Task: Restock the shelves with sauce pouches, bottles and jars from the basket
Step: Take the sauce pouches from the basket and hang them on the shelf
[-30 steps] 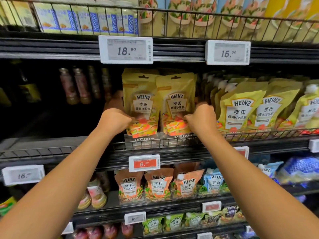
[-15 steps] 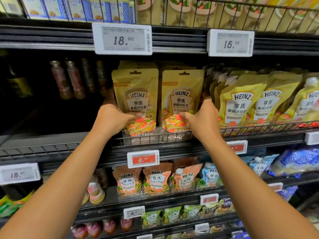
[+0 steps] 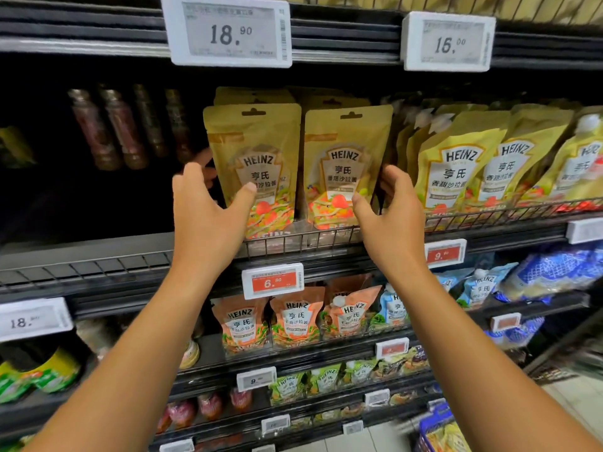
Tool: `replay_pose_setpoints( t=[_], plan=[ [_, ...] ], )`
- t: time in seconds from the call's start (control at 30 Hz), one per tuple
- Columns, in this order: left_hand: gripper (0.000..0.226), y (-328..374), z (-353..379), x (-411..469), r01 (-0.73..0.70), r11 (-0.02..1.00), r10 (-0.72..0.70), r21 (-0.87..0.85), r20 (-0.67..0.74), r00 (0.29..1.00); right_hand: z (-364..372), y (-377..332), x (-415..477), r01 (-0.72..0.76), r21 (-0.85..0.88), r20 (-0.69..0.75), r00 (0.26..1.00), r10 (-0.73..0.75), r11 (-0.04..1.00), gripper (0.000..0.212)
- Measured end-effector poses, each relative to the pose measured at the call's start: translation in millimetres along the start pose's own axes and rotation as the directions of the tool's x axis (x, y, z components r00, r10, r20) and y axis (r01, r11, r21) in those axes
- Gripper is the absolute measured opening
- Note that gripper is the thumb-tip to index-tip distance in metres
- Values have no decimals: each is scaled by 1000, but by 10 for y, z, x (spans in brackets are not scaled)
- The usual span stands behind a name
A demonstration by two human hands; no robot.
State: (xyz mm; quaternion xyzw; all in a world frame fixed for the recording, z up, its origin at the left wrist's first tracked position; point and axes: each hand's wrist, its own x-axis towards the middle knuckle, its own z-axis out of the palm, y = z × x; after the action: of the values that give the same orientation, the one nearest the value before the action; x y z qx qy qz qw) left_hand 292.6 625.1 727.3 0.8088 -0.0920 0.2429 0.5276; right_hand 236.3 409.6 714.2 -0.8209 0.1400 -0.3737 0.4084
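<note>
We have loosened our left hand (image 3: 208, 213) and right hand (image 3: 393, 220) off the two gold foil Heinz pouches (image 3: 346, 148), fingers now spread open.

From my remote seat I see the person as two arms. The left forearm (image 3: 130, 337) fills the frame's 7 o'clock corner and the right forearm (image 3: 483, 337) the 5 o'clock corner. Both are bare from the frame edge up to the wrist and smooth-looking, and the wide lens swells them near the bottom edge. Each narrows to a slim wrist. The left hand (image 3: 208, 220), at 9 o'clock of centre, and the right hand (image 3: 391, 220), at 3 o'clock, are bare as well, with long, slender fingers. The left thumb (image 3: 249, 190) shows a short pale nail at its tip (the only nail I can read; the others are turned away or blurred)
</note>
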Motion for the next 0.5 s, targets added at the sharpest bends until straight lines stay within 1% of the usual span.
replay_pose_setpoints(
  t=[0.07,0.1,0.23,0.33,0.43,0.5],
  plan=[
    [53,11,9,-83,-58,998,58,-33,-8,998,-20,7,-91,30,13,-54,998,-29,999,52],
    [57,13,14,-107,-65,997,65,-46,-17,998,-29,12,-129,37,25,-65,997,-36,999,49],
    [57,22,95,-171,-24,999,23,-48,-6,1000,-54,38,-250,46,61,-57,997,-43,997,39],
    [64,16,134,-222,-15,999,15,-30,10,1000,-66,51,-333,43,86,-32,999,-40,995,33],
    [57,48,132,-307,-69,996,69,-59,5,998,-102,60,-401,44,116,-31,999,-40,992,30],
    [54,100,154,-388,-99,988,103,-118,24,994,-144,70,-438,49,151,-35,998,-44,987,28]
  ],
)
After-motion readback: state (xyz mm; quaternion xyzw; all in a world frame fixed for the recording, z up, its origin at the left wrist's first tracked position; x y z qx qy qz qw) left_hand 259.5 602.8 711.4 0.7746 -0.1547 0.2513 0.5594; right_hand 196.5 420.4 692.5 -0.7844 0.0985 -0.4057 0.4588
